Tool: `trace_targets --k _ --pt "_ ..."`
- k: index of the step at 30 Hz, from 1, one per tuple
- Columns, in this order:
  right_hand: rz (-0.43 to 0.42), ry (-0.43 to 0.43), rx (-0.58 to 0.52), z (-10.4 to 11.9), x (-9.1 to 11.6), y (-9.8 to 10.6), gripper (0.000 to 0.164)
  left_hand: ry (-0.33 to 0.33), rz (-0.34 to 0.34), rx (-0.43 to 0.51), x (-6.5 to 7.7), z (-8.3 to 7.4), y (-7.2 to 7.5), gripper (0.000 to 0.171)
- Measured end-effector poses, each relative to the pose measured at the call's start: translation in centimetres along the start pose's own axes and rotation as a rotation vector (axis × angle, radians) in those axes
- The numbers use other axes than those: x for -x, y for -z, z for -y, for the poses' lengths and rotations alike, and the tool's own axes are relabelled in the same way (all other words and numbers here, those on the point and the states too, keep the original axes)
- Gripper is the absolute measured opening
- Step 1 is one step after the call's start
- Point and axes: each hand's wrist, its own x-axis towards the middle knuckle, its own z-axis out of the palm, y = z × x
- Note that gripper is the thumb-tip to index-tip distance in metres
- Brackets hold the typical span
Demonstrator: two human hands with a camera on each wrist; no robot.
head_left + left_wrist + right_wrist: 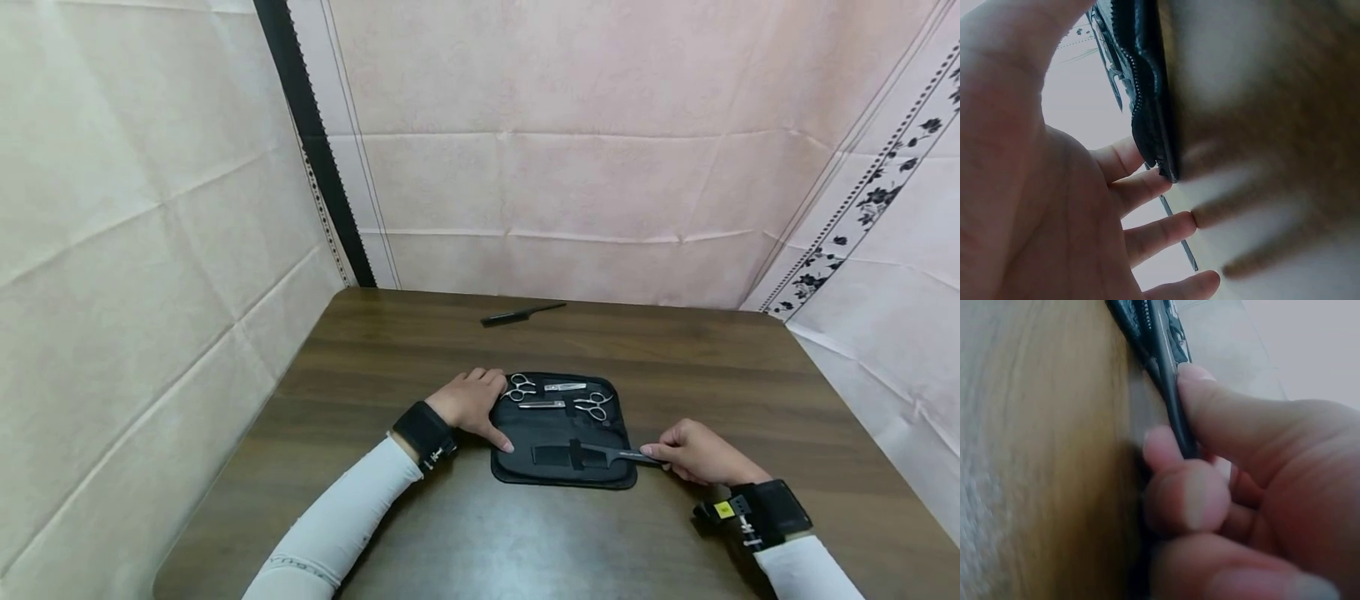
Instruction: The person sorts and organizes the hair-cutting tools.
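Observation:
A black zip case [517, 473] lies unfolded on the table. Two pairs of silver scissors, one pair [519, 388] with its finger loops at the left and another pair [594, 408] with them at the right, are tucked under its loops. Lower in the case, a dark comb [626, 455] passes under a black strap [576, 454], its handle sticking out past the right edge. My right hand [697, 452] pinches the handle end between thumb and fingers. At the case's left edge rests my left hand [472, 406], thumb over the top and the other fingers extended along the zipped rim.
A second black comb [513, 317] with a thin pointed tail lies near the back edge of the brown wooden table [360, 400]. Pale cloth sheets [570, 183] hang behind the table and at both sides.

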Motion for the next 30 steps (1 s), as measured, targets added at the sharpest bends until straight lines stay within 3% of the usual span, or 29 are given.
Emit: trace_targets --k 30 --pt "-0.001 -0.007 0.024 0.53 -0.16 -0.31 0.048 0.001 0.004 0.009 -0.09 0.07 -0.03 0.096"
